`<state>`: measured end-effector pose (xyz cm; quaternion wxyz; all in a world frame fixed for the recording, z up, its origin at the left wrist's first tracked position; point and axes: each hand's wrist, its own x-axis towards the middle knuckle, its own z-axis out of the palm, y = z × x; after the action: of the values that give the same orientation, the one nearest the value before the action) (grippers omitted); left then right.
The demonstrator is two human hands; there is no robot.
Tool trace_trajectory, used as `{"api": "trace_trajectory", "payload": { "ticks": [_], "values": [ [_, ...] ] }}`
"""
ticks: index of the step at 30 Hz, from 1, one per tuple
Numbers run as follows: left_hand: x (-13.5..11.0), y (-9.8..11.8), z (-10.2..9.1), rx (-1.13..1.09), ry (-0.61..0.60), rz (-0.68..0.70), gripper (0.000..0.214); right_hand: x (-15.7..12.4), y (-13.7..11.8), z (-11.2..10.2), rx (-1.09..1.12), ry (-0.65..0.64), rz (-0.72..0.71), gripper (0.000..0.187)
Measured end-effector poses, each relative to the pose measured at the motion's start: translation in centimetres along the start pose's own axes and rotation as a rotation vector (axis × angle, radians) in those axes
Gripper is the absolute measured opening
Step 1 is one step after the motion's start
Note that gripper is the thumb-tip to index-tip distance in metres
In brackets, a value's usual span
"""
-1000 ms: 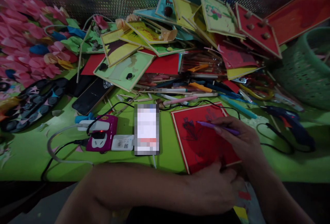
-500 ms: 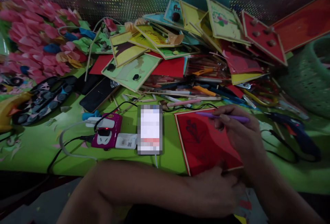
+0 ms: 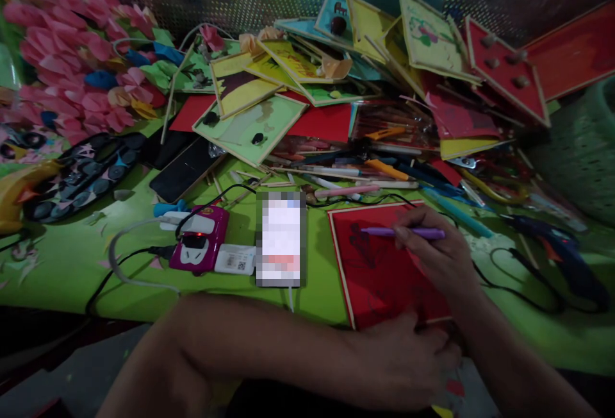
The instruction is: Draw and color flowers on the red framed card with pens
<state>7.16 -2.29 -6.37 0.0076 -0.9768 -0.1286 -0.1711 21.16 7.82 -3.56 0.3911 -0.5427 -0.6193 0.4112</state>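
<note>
Cluttered green table point(image 3: 62, 270) with red card point(image 3: 379, 277), phone point(image 3: 281, 238), glue gun point(image 3: 562, 252)

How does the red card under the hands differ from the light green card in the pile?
The red card lies flat under the left hand and the right hand's purple pen; the light green card leans on the pile, untouched. The red card bears a dark line drawing; the light green card, two dark lumps. Both have pale stick borders.

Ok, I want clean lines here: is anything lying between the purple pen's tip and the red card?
Nothing visible does. The right hand holds the purple pen, tip just over the bare red card by the dark sketch; the left hand rests at the card's near edge, away from the tip.
</note>
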Motion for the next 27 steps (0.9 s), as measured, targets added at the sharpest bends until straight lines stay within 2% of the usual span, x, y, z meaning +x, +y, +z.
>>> {"api": "trace_trajectory", "payload": {
  "ticks": [9,27],
  "values": [
    [0.02,-0.06,0.01,-0.04,0.012,-0.005,0.036,-0.03,0.11,0.21,-0.063,-0.011,-0.033,0.014],
    [0.09,-0.39,-0.55,0.005,-0.033,0.036,0.037,0.17,-0.74,0.46,-0.125,-0.003,0.0,0.016]
  ]
}}
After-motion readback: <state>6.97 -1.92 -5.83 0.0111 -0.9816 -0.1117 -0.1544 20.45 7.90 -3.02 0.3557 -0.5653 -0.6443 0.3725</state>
